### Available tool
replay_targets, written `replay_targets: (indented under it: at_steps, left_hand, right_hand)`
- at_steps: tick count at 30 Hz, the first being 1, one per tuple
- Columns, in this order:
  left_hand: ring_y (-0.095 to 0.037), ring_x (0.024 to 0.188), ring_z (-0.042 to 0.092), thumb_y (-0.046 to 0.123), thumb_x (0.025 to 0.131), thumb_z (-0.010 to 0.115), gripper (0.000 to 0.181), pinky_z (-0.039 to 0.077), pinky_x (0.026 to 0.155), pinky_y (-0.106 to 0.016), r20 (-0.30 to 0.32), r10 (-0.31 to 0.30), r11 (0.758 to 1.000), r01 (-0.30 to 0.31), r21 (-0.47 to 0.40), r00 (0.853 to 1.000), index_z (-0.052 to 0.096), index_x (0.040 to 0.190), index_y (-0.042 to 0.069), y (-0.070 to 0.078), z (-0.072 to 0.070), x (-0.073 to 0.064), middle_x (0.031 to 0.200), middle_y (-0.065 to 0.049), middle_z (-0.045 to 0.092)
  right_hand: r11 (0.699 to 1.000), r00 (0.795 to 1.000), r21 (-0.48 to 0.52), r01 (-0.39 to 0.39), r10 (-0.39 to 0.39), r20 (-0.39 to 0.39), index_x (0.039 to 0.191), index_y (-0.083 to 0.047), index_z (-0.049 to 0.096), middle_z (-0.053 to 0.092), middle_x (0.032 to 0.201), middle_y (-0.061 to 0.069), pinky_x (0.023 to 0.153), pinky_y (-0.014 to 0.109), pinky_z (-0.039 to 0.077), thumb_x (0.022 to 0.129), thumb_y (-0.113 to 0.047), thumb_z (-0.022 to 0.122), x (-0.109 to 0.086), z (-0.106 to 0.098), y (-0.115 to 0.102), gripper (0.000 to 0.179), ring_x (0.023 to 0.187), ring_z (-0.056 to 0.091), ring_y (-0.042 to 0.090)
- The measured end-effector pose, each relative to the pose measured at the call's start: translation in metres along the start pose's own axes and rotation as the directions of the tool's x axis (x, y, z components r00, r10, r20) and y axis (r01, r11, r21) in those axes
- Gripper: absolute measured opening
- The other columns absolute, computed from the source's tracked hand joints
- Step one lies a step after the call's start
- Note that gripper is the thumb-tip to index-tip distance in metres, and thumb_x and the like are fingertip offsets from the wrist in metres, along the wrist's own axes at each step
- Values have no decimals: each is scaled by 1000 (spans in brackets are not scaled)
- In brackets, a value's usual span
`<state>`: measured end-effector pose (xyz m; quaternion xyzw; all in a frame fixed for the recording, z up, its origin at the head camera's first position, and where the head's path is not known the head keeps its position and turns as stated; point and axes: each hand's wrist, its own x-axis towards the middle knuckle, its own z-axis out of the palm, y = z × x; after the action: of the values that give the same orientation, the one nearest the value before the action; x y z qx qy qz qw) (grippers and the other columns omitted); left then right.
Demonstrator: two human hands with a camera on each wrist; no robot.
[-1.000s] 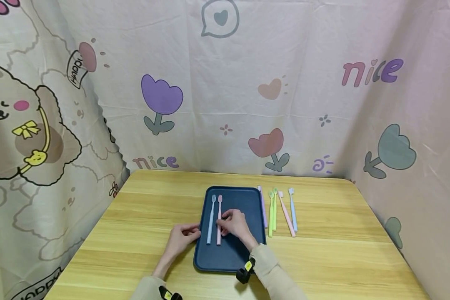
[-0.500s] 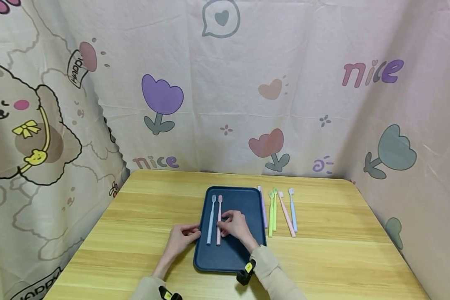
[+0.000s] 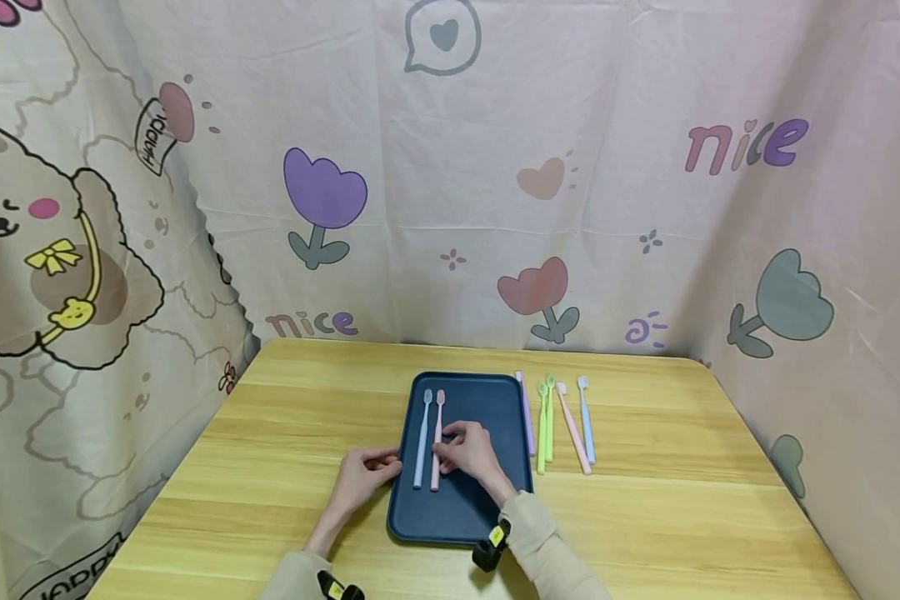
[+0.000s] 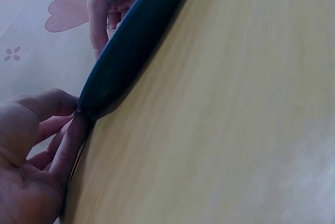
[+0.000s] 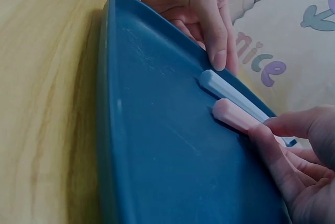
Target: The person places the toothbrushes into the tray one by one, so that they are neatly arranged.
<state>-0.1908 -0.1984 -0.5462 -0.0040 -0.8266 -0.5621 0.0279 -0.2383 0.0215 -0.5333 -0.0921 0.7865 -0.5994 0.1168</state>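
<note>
A dark blue tray [image 3: 450, 518] lies on the wooden table. My left hand [image 3: 363, 478] pinches its left rim between thumb and fingers, as the left wrist view shows too. On the tray a light blue toothbrush [image 3: 422, 442] lies lengthwise near the left side, its head at the far end. Just right of it, nearly parallel, is a pink toothbrush [image 3: 435, 479]. My right hand [image 3: 474, 454] reaches over the tray and pinches the pink handle between thumb and finger. In the right wrist view both handle ends show, the pink one [image 5: 230, 113] beside the blue [image 5: 230, 89].
Right of the tray lie more toothbrushes: a purple one [image 3: 526, 417] along the tray's edge, two green ones [image 3: 542, 433] side by side, a slanted pink one [image 3: 573, 429] and a blue one [image 3: 587, 421]. A printed curtain [image 3: 450, 192] hangs behind the table.
The near end of the pink toothbrush has shifted slightly left, towards the blue one, with the right hand's fingertips. The left hand and tray stay put.
</note>
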Motion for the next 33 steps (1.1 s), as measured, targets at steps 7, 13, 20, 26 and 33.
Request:
replay_targets:
  at_steps: [7,13,20,26,33]
  left_hand:
    - [-3,73,65,7,85,78,29,52,70,-18,5,5,1000,-5,-8,1000,75,111,-4,0,0,0,90,-15,76]
    - [-3,73,65,6,85,78,29,52,70,-18,0,2,1000,-2,-8,1000,75,111,-4,0,0,0,90,-15,76]
    - [-3,73,65,6,85,78,28,52,69,-18,0,-10,1000,10,-2,1000,75,111,-4,1,0,0,90,-15,76]
    - [-3,74,65,7,85,78,29,52,69,-18,2,-11,1000,11,0,1000,75,111,-4,1,0,0,91,-14,76]
    - [-5,75,66,8,86,78,29,52,70,-18,10,-14,1000,14,3,1000,75,112,-3,1,0,0,91,-14,77]
  right_hand:
    - [1000,1000,2,9,-9,-6,121,6,63,74,74,12,56,32,60,91,-9,72,0,0,1,35,53,69,13]
    - [1000,1000,7,11,-11,-6,122,6,63,74,73,12,56,33,60,91,-10,72,1,0,1,36,53,69,13]
    - [1000,1000,9,7,-7,-5,122,6,63,74,73,11,56,33,60,91,-11,73,0,0,2,37,53,69,13]
    - [1000,1000,10,5,-5,-6,120,5,64,74,72,11,56,32,60,91,-12,73,0,0,1,36,54,69,14]
    - [1000,1000,12,-7,7,-9,119,4,65,74,72,10,57,32,60,91,-11,73,0,0,1,33,54,69,13]
